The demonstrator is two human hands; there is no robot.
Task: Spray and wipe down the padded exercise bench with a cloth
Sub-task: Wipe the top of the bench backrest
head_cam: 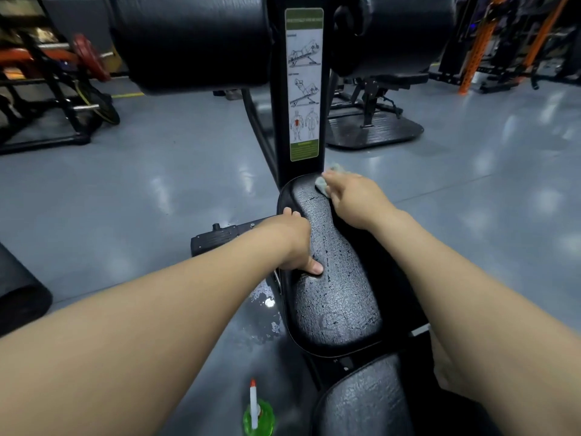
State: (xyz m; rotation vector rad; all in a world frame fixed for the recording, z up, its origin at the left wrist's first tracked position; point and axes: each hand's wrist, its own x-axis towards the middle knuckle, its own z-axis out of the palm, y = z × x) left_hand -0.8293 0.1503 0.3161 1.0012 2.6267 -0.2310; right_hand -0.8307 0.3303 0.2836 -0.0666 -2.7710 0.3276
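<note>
The black padded bench seat (336, 297) runs up the middle, its cracked vinyl shiny and wet. My right hand (352, 199) presses a pale grey-green cloth (323, 184) onto the far right end of the seat pad. My left hand (298, 240) grips the left edge of the same pad, thumb on top. A green spray bottle (256, 413) with a white and red nozzle stands on the floor at the lower left of the bench. A second cracked pad (361, 401) lies nearest me.
An upright post with a green instruction label (304, 86) rises behind the seat, flanked by big black roller pads (191, 39). Wet drops spot the grey floor (264, 313). A weight rack (59, 89) stands far left, another bench (377, 99) and orange racks (481, 39) far right.
</note>
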